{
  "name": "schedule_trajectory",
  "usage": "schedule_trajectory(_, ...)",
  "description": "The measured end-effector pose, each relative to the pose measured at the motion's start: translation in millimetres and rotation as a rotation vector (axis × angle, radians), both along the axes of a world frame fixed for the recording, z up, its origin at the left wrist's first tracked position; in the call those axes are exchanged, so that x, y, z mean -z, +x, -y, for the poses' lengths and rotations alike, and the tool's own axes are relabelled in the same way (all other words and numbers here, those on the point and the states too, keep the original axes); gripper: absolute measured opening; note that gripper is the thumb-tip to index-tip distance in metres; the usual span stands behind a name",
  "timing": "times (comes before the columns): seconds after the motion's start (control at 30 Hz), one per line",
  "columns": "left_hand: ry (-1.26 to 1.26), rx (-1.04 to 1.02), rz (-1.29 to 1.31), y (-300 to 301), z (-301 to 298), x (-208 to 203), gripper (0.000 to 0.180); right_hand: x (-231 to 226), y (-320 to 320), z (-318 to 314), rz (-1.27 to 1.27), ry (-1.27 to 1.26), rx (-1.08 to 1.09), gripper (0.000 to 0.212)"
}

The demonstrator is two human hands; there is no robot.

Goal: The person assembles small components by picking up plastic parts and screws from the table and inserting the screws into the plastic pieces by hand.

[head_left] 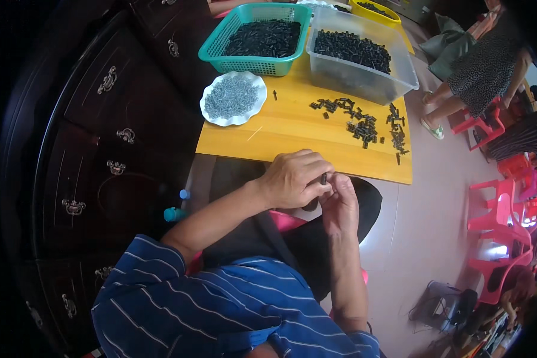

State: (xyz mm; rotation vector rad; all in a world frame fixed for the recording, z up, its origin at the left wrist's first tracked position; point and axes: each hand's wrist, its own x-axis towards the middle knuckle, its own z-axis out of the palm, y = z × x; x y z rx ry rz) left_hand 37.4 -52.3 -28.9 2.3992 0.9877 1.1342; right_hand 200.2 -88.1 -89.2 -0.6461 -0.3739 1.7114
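Note:
Close together at the front edge of the yellow table (262,140), my two hands meet over my lap. My left hand (295,178) is closed, with a small black tube-like piece (324,178) pinched between thumb and fingers. Touching it from the right, my right hand (341,200) has its thumb and fingertips pressed together; what they grip is hidden. Loose black pieces (363,130) lie scattered on the table's right half, and a single black piece (275,95) stands apart. A white scalloped plate (207,113) holds many small clear or silvery parts.
A green basket (206,52) and a translucent bin (364,86), both full of black pieces, occupy the table's far side. A thin pale stick (255,133) lies near the plate. Dark drawers (95,131) flank the left; pink chairs (496,203) and people are at right.

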Motion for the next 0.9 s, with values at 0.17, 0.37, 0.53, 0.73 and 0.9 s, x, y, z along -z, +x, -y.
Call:
schedule_trajectory(0.17, -0.028, 0.037, 0.012, 2.3, -0.3, 1.4, 0.021, 2.0, -1.2, -1.2, 0.013, 0.003, 0.035, 0.016)
schedule_trajectory(0.37, -0.006, 0.037, 0.028, 4.5, 0.7, 2.8, 0.021, 4.0, -0.4, -0.6, 0.019, 0.022, 0.029, 0.017)
schedule_trajectory(0.53, 0.031, 0.040, 0.022, 3.1, 0.2, 5.0, 0.017, 1.5, -0.7, 0.3, 0.038, 0.012, 0.014, 0.018)
schedule_trajectory(0.73, 0.050, 0.051, 0.072, 3.9, -0.2, 1.1, 0.015, -0.8, -1.9, -0.2, 0.034, 0.034, 0.012, 0.018)
schedule_trajectory(0.9, 0.022, 0.065, 0.070, 3.1, 0.6, -2.3, 0.016, -1.8, -1.8, 0.7, 0.025, 0.040, 0.020, 0.017)
